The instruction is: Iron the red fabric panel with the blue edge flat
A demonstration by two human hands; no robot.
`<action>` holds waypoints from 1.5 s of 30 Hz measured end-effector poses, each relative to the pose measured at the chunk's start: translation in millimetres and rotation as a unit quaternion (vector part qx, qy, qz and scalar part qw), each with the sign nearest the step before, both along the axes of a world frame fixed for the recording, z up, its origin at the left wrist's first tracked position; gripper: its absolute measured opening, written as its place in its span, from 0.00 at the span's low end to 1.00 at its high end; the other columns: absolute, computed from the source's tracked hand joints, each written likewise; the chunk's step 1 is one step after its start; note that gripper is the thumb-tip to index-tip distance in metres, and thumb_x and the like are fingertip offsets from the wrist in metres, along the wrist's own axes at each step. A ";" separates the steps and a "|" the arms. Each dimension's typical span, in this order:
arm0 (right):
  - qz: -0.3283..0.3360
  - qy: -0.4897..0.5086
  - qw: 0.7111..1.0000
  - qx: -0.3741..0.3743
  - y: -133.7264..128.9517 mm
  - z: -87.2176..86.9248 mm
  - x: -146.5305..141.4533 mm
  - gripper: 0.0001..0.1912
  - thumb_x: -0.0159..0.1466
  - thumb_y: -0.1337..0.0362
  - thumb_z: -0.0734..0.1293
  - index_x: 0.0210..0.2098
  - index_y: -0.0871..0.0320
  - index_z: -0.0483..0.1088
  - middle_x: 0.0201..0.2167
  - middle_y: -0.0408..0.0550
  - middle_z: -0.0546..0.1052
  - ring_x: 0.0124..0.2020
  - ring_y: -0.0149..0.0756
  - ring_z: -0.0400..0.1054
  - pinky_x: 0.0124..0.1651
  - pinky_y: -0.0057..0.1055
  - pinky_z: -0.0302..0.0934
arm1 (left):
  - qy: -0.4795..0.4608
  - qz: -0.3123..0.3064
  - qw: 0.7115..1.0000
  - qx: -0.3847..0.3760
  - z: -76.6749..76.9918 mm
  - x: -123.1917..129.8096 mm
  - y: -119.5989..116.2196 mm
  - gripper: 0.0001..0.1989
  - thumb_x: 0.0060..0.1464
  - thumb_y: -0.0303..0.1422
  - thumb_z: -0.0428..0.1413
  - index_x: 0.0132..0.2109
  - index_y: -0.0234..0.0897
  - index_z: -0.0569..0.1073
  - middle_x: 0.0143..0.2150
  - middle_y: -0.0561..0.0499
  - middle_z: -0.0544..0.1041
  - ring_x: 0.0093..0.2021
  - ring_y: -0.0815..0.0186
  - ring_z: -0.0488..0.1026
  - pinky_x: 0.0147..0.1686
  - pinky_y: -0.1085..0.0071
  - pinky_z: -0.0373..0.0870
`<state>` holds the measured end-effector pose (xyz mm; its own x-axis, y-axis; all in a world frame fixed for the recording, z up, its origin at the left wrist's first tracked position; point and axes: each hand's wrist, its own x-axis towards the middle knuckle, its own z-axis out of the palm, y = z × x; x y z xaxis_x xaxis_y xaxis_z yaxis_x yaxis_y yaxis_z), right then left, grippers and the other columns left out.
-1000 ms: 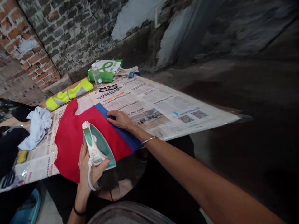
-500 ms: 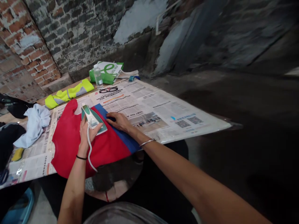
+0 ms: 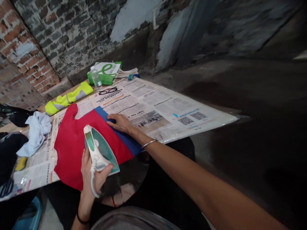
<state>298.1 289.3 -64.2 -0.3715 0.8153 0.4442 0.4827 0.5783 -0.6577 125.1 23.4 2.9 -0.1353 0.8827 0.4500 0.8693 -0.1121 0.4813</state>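
Observation:
My left hand [image 3: 92, 175] is closed around a white and green clothes iron [image 3: 105, 151], with its white cord [image 3: 93, 183] hanging past the wrist. The iron is over the near edge of a red cloth piece [image 3: 68, 143]; I cannot tell whether it touches the cloth. A blue strip [image 3: 128, 142] runs along the cloth's right side. On that strip rests my right hand [image 3: 121, 123], fingers stretched and slightly bent, thumb apart, gripping nothing. Beneath the cloth, printed newspaper [image 3: 153, 102] covers the table, with a clear sheet over it.
Dark-framed glasses [image 3: 107, 90], a clear bottle [image 3: 96, 78], a green-white bag [image 3: 107, 72] and blue tape [image 3: 130, 77] sit at the back. Left are a yellow vest [image 3: 69, 97], pale cloth [image 3: 35, 131], sponge [image 3: 21, 163] and scissors [image 3: 6, 188]. A blue basin [image 3: 35, 210] stands below.
The iron has come back toward me in my left hand, from the middle of the red cloth to its near edge. My right hand stays on the blue strip.

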 end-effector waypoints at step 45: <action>-0.003 -0.004 1.000 0.001 -0.9 -4.0 -0.1 0.15 0.68 0.60 0.70 0.51 0.53 0.83 0.57 0.52 0.84 0.61 0.47 0.77 0.68 0.45 0.68 | -0.087 0.058 0.993 -0.064 29.0 -29.5 53.7 0.26 0.54 0.42 0.67 0.59 0.43 0.79 0.64 0.41 0.79 0.64 0.45 0.76 0.66 0.46 0.72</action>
<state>298.0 288.4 -68.2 -0.3705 0.8164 0.4431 0.4907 0.5770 -0.6529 95.6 77.1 31.9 -0.3044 0.9050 0.2972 0.7759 0.0546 0.6285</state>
